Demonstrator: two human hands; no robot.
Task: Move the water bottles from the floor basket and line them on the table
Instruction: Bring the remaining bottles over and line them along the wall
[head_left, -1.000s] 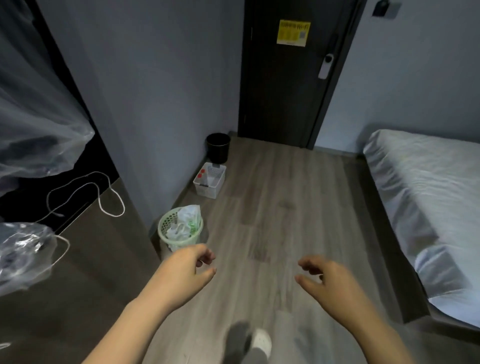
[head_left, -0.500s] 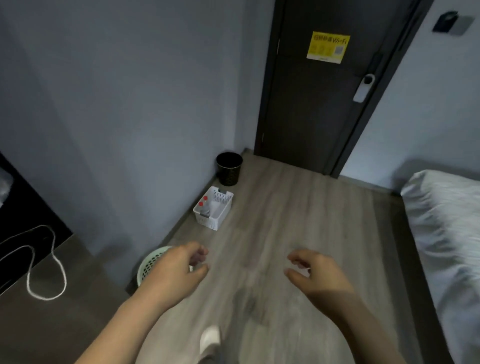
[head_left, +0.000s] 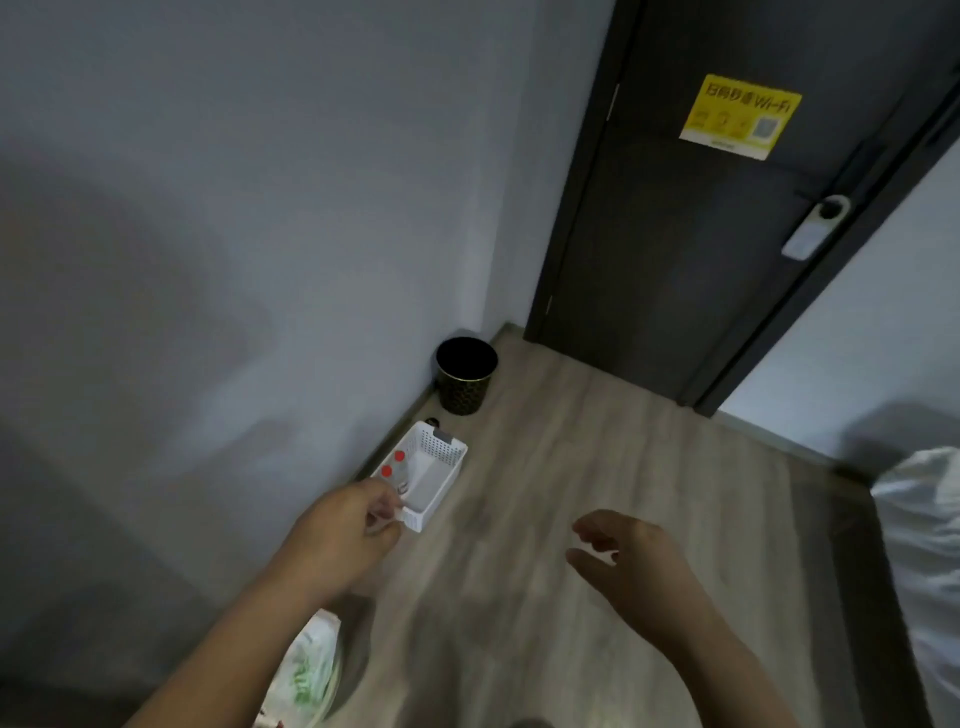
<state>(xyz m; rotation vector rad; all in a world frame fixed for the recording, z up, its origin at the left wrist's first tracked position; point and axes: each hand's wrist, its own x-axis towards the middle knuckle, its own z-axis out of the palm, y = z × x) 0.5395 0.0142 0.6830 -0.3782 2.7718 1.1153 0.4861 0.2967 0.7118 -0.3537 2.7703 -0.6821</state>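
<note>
A white perforated basket (head_left: 441, 478) stands on the wooden floor against the left wall. Two clear water bottles with red caps (head_left: 393, 465) lie in its left side; their lower parts are hidden behind my left hand. My left hand (head_left: 345, 535) hovers in front of the basket's near corner, fingers loosely curled and holding nothing. My right hand (head_left: 631, 564) floats over the bare floor to the right, fingers apart and empty. No table is in view.
A black waste bin (head_left: 466, 374) sits in the corner beyond the basket, beside a dark closed door (head_left: 701, 249) with a yellow sign. A bag-filled bin (head_left: 306, 675) is under my left forearm. A white bed edge (head_left: 924, 519) runs along the right.
I have walked toward the basket, which now looks larger and closer. The table at the left has left the view. Both hands stay raised and empty.
</note>
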